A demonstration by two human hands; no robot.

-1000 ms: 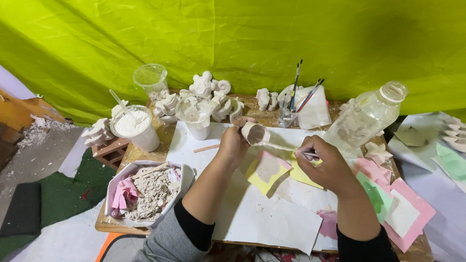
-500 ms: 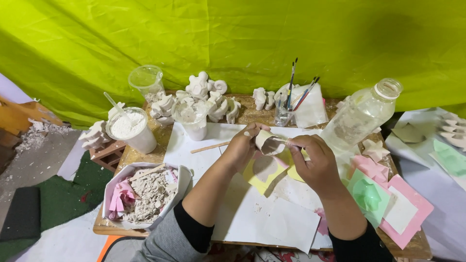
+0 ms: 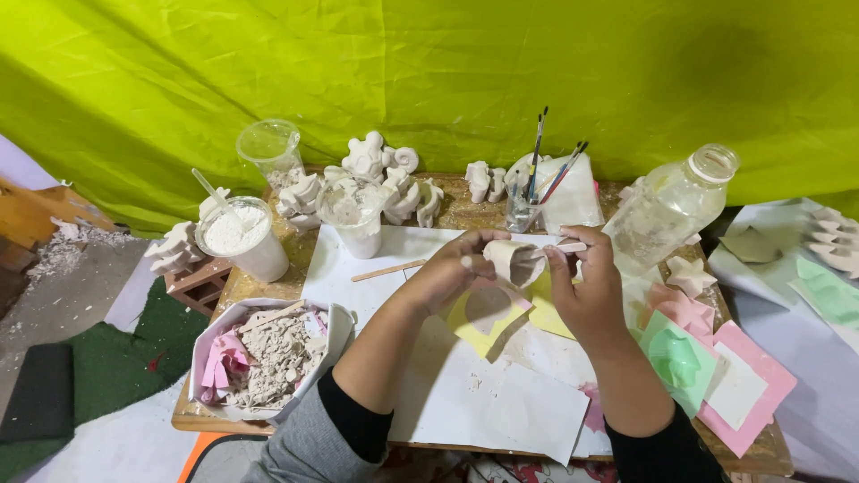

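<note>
Just above the yellow mould sheet [image 3: 488, 309] on the white paper-covered wooden table [image 3: 447, 394], the left hand [image 3: 447, 268] is closed around a small cream-coloured, cup-shaped plaster mould [image 3: 512, 259], thumb and fingers clamped on its left side, so the piece sits at that hand's fingertips, between the two hands. Its open mouth faces right and slightly down toward the right hand [image 3: 586, 291], its long axis running roughly left to right. That hand pinches a thin pale wooden stick [image 3: 550, 249], which lies nearly level, its left end at the mould's rim and its right end over the fingers.
</note>
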